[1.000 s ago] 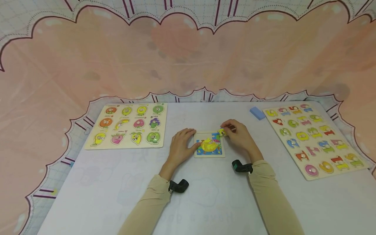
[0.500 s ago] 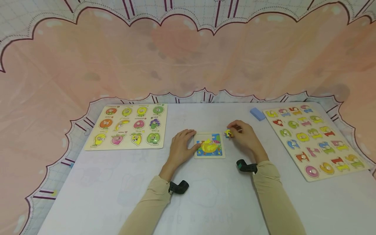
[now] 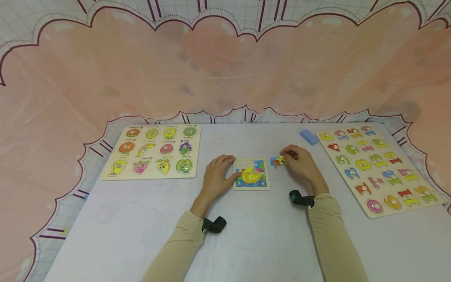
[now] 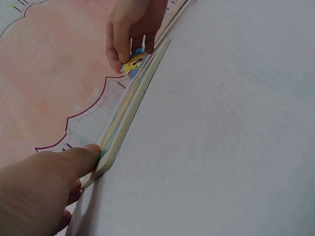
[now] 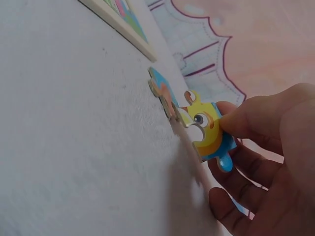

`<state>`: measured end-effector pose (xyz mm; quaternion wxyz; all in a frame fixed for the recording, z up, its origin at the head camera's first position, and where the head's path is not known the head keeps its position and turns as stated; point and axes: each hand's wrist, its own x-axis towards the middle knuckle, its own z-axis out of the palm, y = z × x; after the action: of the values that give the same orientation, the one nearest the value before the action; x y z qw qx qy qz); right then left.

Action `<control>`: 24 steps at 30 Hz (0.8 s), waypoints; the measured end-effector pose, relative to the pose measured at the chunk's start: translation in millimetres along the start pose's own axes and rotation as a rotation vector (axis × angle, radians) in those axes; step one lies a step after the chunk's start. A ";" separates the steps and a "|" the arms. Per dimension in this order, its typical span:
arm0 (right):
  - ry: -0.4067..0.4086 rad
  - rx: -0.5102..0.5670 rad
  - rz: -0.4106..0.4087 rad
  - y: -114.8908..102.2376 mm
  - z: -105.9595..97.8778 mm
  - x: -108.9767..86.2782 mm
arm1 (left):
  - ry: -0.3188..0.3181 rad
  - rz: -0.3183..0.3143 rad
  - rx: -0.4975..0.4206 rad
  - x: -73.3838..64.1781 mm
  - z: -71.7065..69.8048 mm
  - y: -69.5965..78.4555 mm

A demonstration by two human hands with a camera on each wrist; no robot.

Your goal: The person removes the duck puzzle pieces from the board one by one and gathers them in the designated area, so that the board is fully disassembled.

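Observation:
My left hand (image 3: 219,174) holds a small square jigsaw puzzle (image 3: 255,184) by its left edge, the thumb lying over the frame. A yellow duck picture fills the puzzle's middle, and a pale patch shows at its upper left. In the left wrist view the puzzle's frame (image 4: 140,101) appears edge-on. To its right, my right hand (image 3: 299,162) pinches a puzzle piece (image 5: 209,125), yellow and blue with a printed eye, between thumb and fingers. Another puzzle piece (image 5: 162,88), blue and orange, lies on the table, partly overlapped by the held piece in the right wrist view.
A fruit peg puzzle (image 3: 158,153) lies at the left of the white table (image 3: 253,243). On the right is a number peg puzzle (image 3: 378,168), with a blue block (image 3: 309,136) near its far corner. A patterned cloth (image 3: 225,70) hangs behind.
My right hand has moved right, away from the jigsaw puzzle, carrying the puzzle piece. The blue and orange piece now shows on the table. My left hand has stayed put.

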<state>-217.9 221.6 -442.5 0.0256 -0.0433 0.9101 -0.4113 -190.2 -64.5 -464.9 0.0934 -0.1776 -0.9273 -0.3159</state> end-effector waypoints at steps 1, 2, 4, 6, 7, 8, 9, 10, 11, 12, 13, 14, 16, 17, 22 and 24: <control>-0.002 -0.002 0.007 1.0 -0.6 0.0 | -0.001 -0.001 -0.004 -0.2 -0.5 0.1; -0.006 -0.006 0.012 1.7 -1.3 -0.2 | -0.001 -0.002 -0.007 -0.3 -0.8 0.0; -0.014 -0.013 0.022 3.6 -2.6 -0.5 | -0.001 -0.002 -0.010 -0.5 -1.2 -0.1; -0.022 -0.023 0.027 5.8 -4.0 -0.8 | -0.002 -0.002 -0.013 -0.6 -1.2 -0.5; -0.025 -0.029 0.028 7.0 -4.7 -1.0 | 0.000 0.000 -0.015 -0.5 -1.0 -0.8; -0.027 -0.035 0.023 7.9 -5.3 -1.2 | 0.000 0.000 -0.017 -0.4 -0.7 -1.0; -0.029 -0.040 0.022 9.0 -5.8 -1.1 | 0.001 0.001 -0.020 -0.3 -0.4 -1.3; -0.030 -0.047 0.019 9.4 -6.4 -1.0 | 0.003 0.002 -0.023 -0.1 -0.4 -1.4; -0.030 -0.054 0.016 9.5 -6.8 -1.1 | 0.003 0.002 -0.024 0.2 -0.5 -1.4; -0.029 -0.059 0.014 9.5 -7.0 -1.1 | 0.005 0.004 -0.024 0.2 -0.6 -1.3; -0.027 -0.066 0.012 9.4 -7.0 -1.2 | 0.004 0.003 -0.023 0.2 -0.7 -1.2; -0.026 -0.071 0.014 9.1 -6.7 -1.3 | 0.002 0.000 -0.021 0.1 -0.9 -1.1; -0.020 -0.083 0.015 8.7 -5.8 -1.8 | -0.003 -0.002 -0.014 -0.1 -1.0 -0.9; -0.016 -0.088 0.015 8.7 -5.3 -1.9 | -0.004 -0.003 -0.012 -0.2 -0.9 -1.1; 0.003 -0.104 0.005 9.5 -3.1 -2.6 | 0.001 -0.001 -0.017 -0.9 0.3 -2.3; 0.009 -0.105 -0.006 10.1 -2.5 -3.0 | 0.003 -0.002 -0.016 -1.6 0.7 -2.8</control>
<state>-215.7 230.4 -448.5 0.0181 -0.0456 0.9304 -0.3633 -189.9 -66.5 -467.4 0.0932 -0.1770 -0.9248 -0.3236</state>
